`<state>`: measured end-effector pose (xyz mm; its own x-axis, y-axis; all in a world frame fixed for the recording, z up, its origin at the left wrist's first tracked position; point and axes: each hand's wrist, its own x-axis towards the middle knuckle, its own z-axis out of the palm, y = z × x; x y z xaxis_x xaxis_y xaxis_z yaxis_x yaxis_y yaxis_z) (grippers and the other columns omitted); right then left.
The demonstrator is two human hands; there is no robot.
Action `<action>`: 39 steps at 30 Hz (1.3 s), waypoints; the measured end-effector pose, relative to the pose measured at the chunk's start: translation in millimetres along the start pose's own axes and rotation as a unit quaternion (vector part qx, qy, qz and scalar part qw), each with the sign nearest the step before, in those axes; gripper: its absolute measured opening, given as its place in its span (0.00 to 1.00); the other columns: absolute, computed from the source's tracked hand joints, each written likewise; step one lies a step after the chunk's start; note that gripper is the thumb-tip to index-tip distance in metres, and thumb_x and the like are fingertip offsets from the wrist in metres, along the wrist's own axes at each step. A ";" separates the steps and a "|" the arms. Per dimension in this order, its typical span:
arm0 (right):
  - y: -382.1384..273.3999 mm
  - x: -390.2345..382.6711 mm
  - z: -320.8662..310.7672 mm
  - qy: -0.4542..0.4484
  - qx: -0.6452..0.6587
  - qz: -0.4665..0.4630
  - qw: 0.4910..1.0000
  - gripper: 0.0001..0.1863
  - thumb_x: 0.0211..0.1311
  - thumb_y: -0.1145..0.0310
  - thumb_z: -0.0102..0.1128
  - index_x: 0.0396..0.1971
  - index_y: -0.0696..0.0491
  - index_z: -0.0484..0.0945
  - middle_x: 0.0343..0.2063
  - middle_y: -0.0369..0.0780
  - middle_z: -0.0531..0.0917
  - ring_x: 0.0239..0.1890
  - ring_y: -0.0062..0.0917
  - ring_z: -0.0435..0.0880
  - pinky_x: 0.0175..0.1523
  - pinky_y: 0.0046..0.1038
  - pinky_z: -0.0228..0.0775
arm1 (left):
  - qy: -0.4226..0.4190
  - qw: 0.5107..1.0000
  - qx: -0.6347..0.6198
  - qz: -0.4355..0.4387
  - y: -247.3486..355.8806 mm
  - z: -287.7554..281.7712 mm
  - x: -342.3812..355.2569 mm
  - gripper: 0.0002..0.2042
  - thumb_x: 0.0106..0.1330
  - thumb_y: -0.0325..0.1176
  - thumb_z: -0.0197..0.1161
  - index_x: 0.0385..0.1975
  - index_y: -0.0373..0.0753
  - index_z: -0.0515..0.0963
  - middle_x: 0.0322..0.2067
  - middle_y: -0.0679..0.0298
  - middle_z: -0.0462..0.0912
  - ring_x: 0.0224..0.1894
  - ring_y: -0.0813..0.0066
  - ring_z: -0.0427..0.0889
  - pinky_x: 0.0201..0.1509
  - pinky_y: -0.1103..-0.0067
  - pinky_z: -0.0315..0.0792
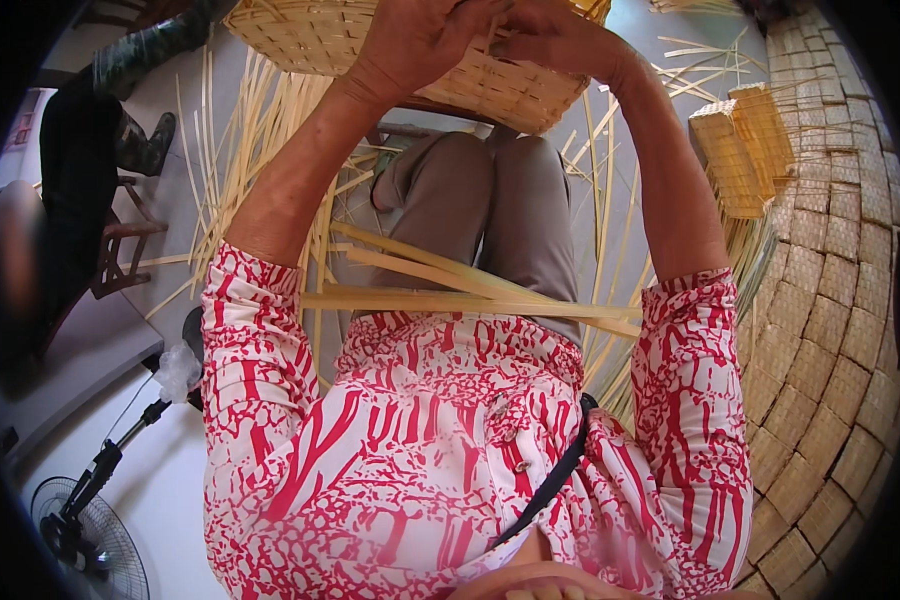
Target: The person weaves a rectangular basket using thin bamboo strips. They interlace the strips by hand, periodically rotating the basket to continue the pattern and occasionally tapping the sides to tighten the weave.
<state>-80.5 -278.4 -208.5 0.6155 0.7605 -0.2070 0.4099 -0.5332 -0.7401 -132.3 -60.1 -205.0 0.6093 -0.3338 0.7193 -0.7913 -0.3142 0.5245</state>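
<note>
A pale woven bamboo basket (515,95) rests at the top of the view, beyond my knees, partly cut off by the upper edge. Over its near side, my left hand (420,40) has its fingers bent and closed at a thin bamboo strip (493,32). My right hand (562,42) meets it from the other side, fingertips pinched at the same strip. Both hands touch or nearly touch the basket wall; the fingers partly hide the strip's ends. Across my lap lie several long loose bamboo strips (470,300).
Long bamboo strips (255,150) cover the floor left and right of my legs. At right, small woven baskets (740,150) stand beside a large stack of woven pieces (820,290). A fan (85,535), a wooden stool (130,230) and another person's dark-clothed leg (75,170) are at left.
</note>
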 end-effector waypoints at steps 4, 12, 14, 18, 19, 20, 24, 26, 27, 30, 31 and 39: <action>-12.2 -5.6 8.3 -0.002 0.011 -0.028 1.000 0.23 0.62 0.58 0.68 0.54 0.54 0.78 0.42 0.37 0.84 0.48 0.23 0.79 0.56 0.29 0.72 | -0.004 0.999 0.035 0.041 -0.2 -4.2 -0.5 0.05 0.71 0.29 0.61 0.38 0.35 0.80 0.28 0.51 0.82 0.32 0.50 0.85 0.35 0.68 0.77; -8.7 2.7 13.5 0.072 -0.138 0.025 0.988 0.31 0.51 0.63 0.70 0.57 0.54 0.78 0.47 0.43 0.86 0.50 0.30 0.82 0.57 0.32 0.74 | -0.039 0.998 -0.001 0.047 -5.2 -0.7 -13.0 0.05 0.72 0.30 0.61 0.37 0.36 0.80 0.28 0.52 0.82 0.31 0.51 0.84 0.34 0.67 0.76; -15.8 2.1 11.2 0.041 -0.140 0.054 0.988 0.31 0.50 0.64 0.71 0.57 0.54 0.78 0.47 0.43 0.85 0.50 0.30 0.82 0.58 0.31 0.74 | -0.043 0.998 -0.012 0.042 -1.2 -2.7 -14.1 0.05 0.71 0.30 0.62 0.37 0.36 0.80 0.28 0.53 0.82 0.31 0.51 0.84 0.34 0.67 0.76; 3.9 9.5 5.9 0.009 -0.069 -0.023 0.997 0.31 0.49 0.65 0.73 0.57 0.53 0.79 0.48 0.40 0.85 0.52 0.27 0.81 0.58 0.29 0.73 | -0.057 0.998 -0.017 0.038 -1.6 1.7 -3.3 0.04 0.70 0.29 0.63 0.35 0.36 0.80 0.27 0.53 0.81 0.31 0.51 0.84 0.34 0.67 0.76; 11.4 10.3 6.0 0.005 -0.037 -0.049 0.998 0.31 0.48 0.65 0.73 0.57 0.53 0.79 0.49 0.39 0.85 0.52 0.26 0.80 0.58 0.29 0.73 | -0.060 0.997 -0.006 0.041 -3.8 4.2 -2.5 0.04 0.69 0.29 0.63 0.34 0.36 0.80 0.27 0.53 0.81 0.30 0.51 0.84 0.34 0.67 0.76; 2.0 9.4 3.9 0.024 -0.089 -0.045 0.995 0.32 0.49 0.66 0.74 0.58 0.53 0.78 0.50 0.37 0.84 0.54 0.25 0.79 0.59 0.28 0.72 | -0.063 0.997 -0.006 0.035 -5.9 3.2 -3.8 0.04 0.68 0.29 0.63 0.33 0.35 0.80 0.28 0.53 0.82 0.31 0.52 0.84 0.35 0.67 0.76; 4.3 12.7 7.3 0.000 -0.033 -0.086 0.996 0.30 0.52 0.66 0.73 0.57 0.54 0.78 0.48 0.37 0.85 0.51 0.25 0.80 0.58 0.27 0.72 | -0.098 0.995 0.000 0.026 -5.6 -1.1 -8.3 0.04 0.65 0.28 0.64 0.31 0.35 0.80 0.32 0.52 0.83 0.35 0.52 0.84 0.38 0.66 0.76; -0.2 8.8 4.2 -0.033 0.004 -0.026 0.999 0.29 0.53 0.66 0.73 0.57 0.54 0.78 0.47 0.36 0.85 0.50 0.24 0.81 0.58 0.28 0.72 | -0.113 0.993 0.003 0.034 -6.1 -0.6 -11.2 0.04 0.64 0.27 0.65 0.31 0.34 0.80 0.35 0.52 0.84 0.37 0.52 0.84 0.40 0.66 0.77; 0.5 8.4 3.5 -0.041 -0.004 -0.003 0.999 0.28 0.54 0.66 0.73 0.57 0.54 0.79 0.46 0.36 0.86 0.50 0.24 0.81 0.58 0.28 0.72 | -0.113 0.993 0.004 0.040 -8.6 1.0 -13.5 0.03 0.63 0.27 0.65 0.32 0.34 0.81 0.36 0.52 0.84 0.39 0.52 0.84 0.41 0.66 0.77; 5.1 9.2 3.2 -0.063 -0.012 0.026 0.998 0.25 0.57 0.65 0.72 0.55 0.54 0.80 0.44 0.35 0.86 0.49 0.22 0.81 0.57 0.28 0.72 | -0.085 0.993 -0.008 0.085 -16.0 7.0 -19.3 0.04 0.62 0.26 0.66 0.34 0.34 0.82 0.37 0.51 0.84 0.41 0.52 0.84 0.43 0.66 0.77; 9.8 11.2 5.4 -0.069 -0.002 0.010 0.998 0.24 0.57 0.65 0.72 0.54 0.54 0.80 0.44 0.35 0.86 0.49 0.22 0.81 0.56 0.27 0.72 | -0.070 0.992 -0.014 0.105 -17.2 9.3 -21.9 0.04 0.62 0.25 0.66 0.34 0.33 0.83 0.38 0.51 0.84 0.41 0.52 0.84 0.43 0.66 0.77; -24.4 4.3 7.7 -0.010 -0.075 0.045 0.996 0.26 0.56 0.64 0.68 0.56 0.56 0.80 0.49 0.41 0.86 0.53 0.25 0.82 0.60 0.27 0.72 | 0.014 0.996 -0.040 -0.075 4.3 7.0 -24.5 0.04 0.69 0.28 0.68 0.35 0.34 0.83 0.32 0.63 0.84 0.36 0.73 0.83 0.41 0.78 0.76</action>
<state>-93.0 -259.2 -196.3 0.6421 0.7128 -0.2823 0.4497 -0.6484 -0.6143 -150.3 -59.5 -223.5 0.7205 -0.2639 0.6412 -0.6934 -0.2862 0.6613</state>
